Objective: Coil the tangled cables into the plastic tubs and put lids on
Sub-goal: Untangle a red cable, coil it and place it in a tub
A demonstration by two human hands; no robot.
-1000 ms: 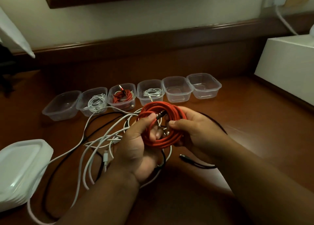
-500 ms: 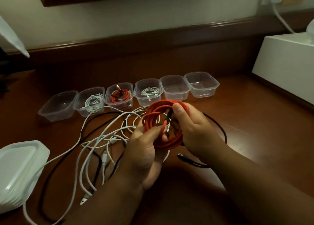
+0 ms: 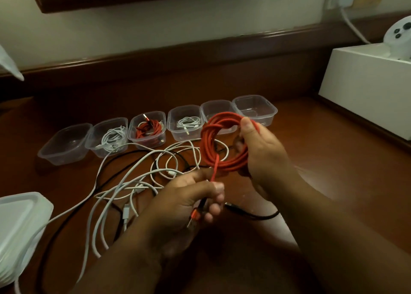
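The right hand (image 3: 264, 151) grips the red cable coil (image 3: 222, 142), raised above the desk (image 3: 322, 160) in front of the tubs (image 3: 255, 107); the left hand (image 3: 191, 196) pinches its loose tail (image 3: 214, 169) near the plug. Best to wrap that tail snugly through the loops, keeping the coil small enough for an empty tub

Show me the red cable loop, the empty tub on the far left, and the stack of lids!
red cable coil (image 3: 224, 138): head view, left side of loop.
leftmost empty tub (image 3: 64, 143): head view, bare floor.
stack of lids (image 3: 21, 222): head view, top lid.
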